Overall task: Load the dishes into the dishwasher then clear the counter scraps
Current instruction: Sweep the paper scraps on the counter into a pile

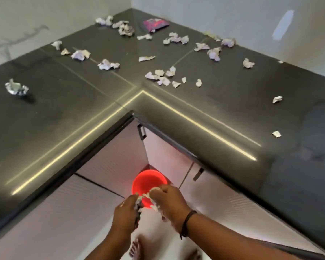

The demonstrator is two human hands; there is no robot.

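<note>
Both hands over red bucket, crumpled scraps held.
Left hand [124,215] and right hand [168,201], fingers curled round paper scraps [148,196], above red bucket [148,182] on floor in inner corner of cabinets. More crumpled paper [160,76] strewn across dark L-shaped counter [64,113]; foil ball [16,88] near left edge; purple wrapper [155,24] at back corner.

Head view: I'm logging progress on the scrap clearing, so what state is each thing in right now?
Left hand: gripping crumpled scraps over the red bucket.
Right hand: gripping paper scraps over the bucket.
Red bucket: upright on the floor, open.
Paper scraps: many crumpled, scattered on the counter.
Foil ball: crumpled, on the counter's left.
Purple wrapper: lying near the back corner.
Cabinet doors: closed.
</note>
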